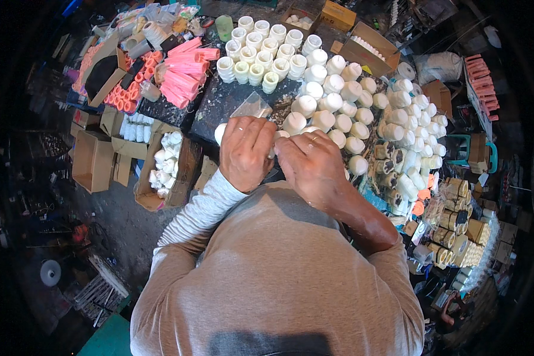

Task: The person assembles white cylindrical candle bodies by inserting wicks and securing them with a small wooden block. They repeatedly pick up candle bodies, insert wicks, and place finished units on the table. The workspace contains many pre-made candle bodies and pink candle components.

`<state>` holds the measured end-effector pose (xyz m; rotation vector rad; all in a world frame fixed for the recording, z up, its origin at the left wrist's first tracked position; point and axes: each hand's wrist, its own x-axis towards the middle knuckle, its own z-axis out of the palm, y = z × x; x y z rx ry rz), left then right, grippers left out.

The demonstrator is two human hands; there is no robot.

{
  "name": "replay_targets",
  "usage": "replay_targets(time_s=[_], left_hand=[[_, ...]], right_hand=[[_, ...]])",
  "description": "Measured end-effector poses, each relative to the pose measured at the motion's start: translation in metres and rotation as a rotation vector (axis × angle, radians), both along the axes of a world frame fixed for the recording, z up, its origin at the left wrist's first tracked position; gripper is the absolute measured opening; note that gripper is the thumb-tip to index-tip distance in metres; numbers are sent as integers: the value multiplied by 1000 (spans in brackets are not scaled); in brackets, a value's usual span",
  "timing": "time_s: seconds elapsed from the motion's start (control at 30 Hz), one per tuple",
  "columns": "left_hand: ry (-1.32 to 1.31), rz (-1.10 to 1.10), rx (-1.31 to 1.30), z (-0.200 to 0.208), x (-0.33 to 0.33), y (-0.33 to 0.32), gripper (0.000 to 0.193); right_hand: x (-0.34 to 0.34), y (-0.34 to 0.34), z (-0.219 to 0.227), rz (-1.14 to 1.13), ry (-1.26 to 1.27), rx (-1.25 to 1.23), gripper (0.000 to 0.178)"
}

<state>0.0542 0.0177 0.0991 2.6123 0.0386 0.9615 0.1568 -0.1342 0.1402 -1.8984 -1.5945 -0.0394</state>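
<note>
My left hand [246,153], its sleeve pulled down to the wrist, curls closed with its back toward me. The rounded end of a white cylinder [220,134] sticks out at its left side. Close by on the right, my right hand [310,165] is also closed, fingers bent down, and a bit of white shows by its thumb. What the right fingers hold is hidden. Beyond the left knuckles, a clear plastic piece [251,105] lies on the dark tabletop [210,110]. Many white rounded cylinders [323,120] stand just past my right hand.
Rows of white hollow cups [264,58] stand at the far side. Pink tubes [185,71] are heaped at the far left. An open carton [143,193] of white wrapped pieces sits left of me. Bagged white cylinders [410,127] pile up at the right, near bundled yellowish pieces [457,204].
</note>
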Motion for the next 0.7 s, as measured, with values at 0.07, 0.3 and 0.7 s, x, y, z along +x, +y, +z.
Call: replay_targets(time_s=[0.07,0.3,0.7], left_hand=[[-10,-5,4,-1,2,0,51],[49,48,-58,3,-3,4,53],[22,64,-62,4,-3,3,44]], right_hand=[[-1,4,-3,16,-32,-18,15],[1,-1,4,-35,116,13,15],[-2,9,-4,-22,70,99,10]])
